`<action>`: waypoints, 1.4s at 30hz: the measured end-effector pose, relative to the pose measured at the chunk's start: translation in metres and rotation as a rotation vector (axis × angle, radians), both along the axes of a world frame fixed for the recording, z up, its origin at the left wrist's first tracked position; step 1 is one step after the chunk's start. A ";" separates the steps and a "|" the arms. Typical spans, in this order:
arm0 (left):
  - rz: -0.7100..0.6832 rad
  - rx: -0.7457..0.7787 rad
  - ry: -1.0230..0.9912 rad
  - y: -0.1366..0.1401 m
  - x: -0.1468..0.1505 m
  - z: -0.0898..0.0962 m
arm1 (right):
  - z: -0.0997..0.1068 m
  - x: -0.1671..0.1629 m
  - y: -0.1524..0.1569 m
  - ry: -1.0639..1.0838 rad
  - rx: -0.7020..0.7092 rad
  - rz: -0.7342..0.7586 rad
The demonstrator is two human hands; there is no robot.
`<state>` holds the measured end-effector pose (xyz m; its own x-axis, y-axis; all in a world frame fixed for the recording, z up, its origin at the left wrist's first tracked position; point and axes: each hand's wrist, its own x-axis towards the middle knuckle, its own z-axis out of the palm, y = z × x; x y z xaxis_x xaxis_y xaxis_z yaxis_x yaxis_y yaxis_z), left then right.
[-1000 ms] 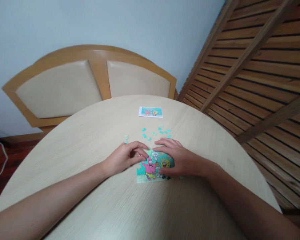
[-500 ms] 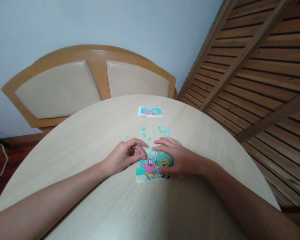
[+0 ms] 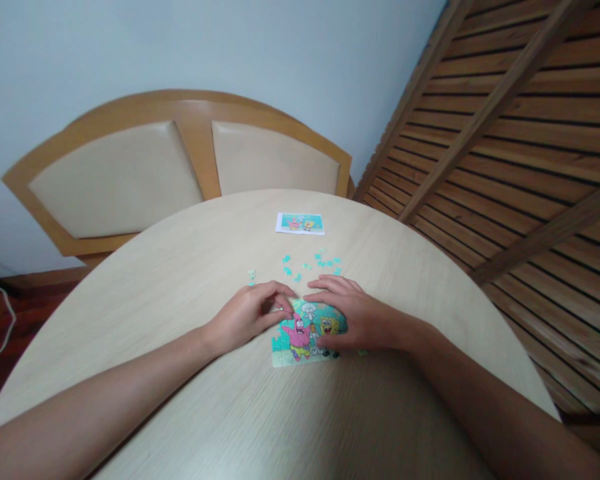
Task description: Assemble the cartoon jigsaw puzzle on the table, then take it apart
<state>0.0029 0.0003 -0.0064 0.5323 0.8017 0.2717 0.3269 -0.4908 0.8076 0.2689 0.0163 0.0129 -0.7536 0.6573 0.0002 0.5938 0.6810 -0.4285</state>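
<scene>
A partly assembled jigsaw puzzle (image 3: 301, 340) with a pink starfish and a yellow sponge character lies flat on the table. At its upper left edge is my left hand (image 3: 257, 308), with fingers curled and the thumb close to the fingertips. Whatever lies between those fingertips is too small or hidden to make out. My right hand (image 3: 357, 312) rests over the right part of the puzzle, thumb and fingers spread apart, and covers that side. Several loose turquoise puzzle pieces (image 3: 323, 263) are scattered just beyond both hands.
Farther back on the round wooden table (image 3: 190, 247) lies a small picture sheet (image 3: 301, 223) with the same characters. Two loose pieces (image 3: 251, 274) sit near my left hand. A padded chair back (image 3: 275, 157) stands behind the table, and a slatted wooden panel (image 3: 505, 133) rises at right.
My left hand has shifted slightly downward, its fingers curling closer together at the puzzle's edge. A turquoise bit near the piece on the left now shows. My right hand has stayed in place.
</scene>
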 end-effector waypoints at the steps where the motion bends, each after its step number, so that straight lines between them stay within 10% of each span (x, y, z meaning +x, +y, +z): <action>1: -0.004 -0.005 -0.005 0.000 -0.001 0.000 | 0.000 0.000 0.000 -0.002 -0.001 -0.002; 18: 0.038 0.014 0.096 0.001 -0.006 0.000 | 0.002 0.001 0.000 -0.026 0.003 -0.004; 31: -0.212 0.533 0.480 -0.002 -0.015 0.017 | -0.001 0.005 0.001 0.012 0.074 0.000; 42: -0.354 0.580 0.603 -0.005 -0.016 0.026 | -0.016 0.040 0.036 0.143 0.324 -0.368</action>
